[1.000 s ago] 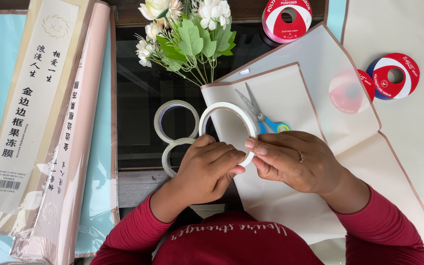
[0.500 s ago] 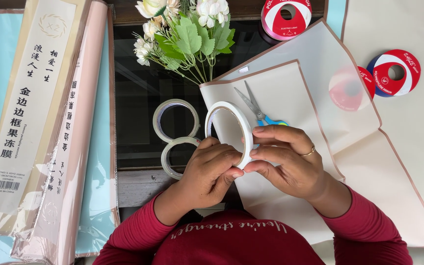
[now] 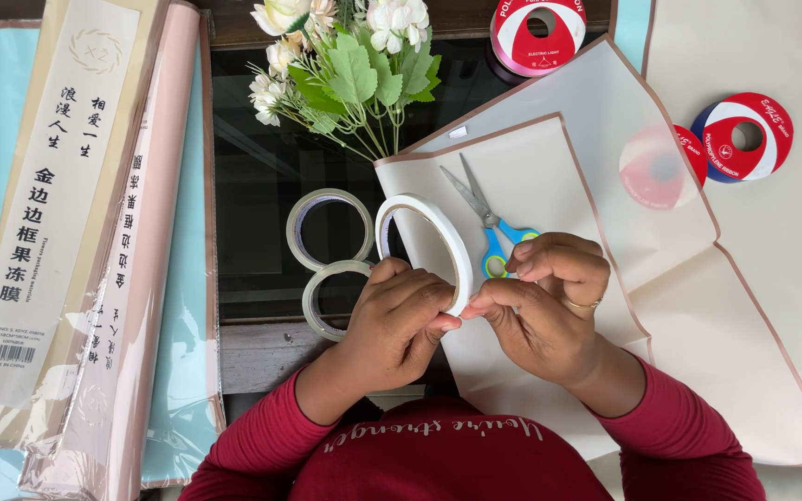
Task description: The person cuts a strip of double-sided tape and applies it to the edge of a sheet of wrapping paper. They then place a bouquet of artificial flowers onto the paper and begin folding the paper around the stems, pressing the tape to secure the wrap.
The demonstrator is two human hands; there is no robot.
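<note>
presently a white tape roll (image 3: 438, 243) is held upright on edge above the cream wrapping sheets (image 3: 549, 176), just in front of the body. the left hand (image 3: 401, 320) is closed around the roll's lower rim, fingers curled tight. the right hand (image 3: 545, 311) is pinched at the same rim, thumb and forefinger nearly shut, seemingly on the tape's loose end, though the end itself cannot be made out. no length of tape is seen drawn out, so the pull is judged barely begun; nothing is yet cut or stuck. blue-handled scissors (image 3: 489, 227) lie untouched on the sheet just behind the roll. two clear tape rolls (image 3: 329, 260) rest on the dark glass table (image 3: 252, 186) to the left, near a white flower bunch (image 3: 345, 65).
</note>
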